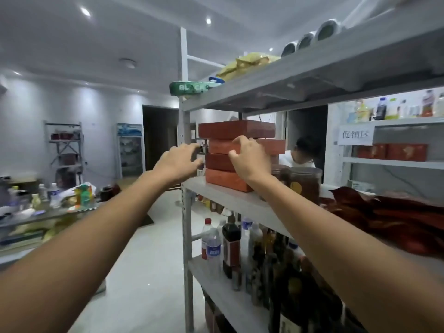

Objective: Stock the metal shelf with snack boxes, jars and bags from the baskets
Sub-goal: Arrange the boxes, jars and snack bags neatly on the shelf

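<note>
Four red boxes [225,180] stacked at the left end of the metal shelf [216,193], middle tier, just beside brown jars [305,181]; stack staggered, edges out of line, top box overhanging. Right hand [249,159] grips the second box [221,146], fingers hooked over its front edge, thumb at its lower edge; left hand [182,162] half-curled at the stack's left end, contact unclear, likely bracing. Judged: squaring the pile so it sits flush and stable; baskets out of view; bottles [230,246] crowd the tier below.
</note>
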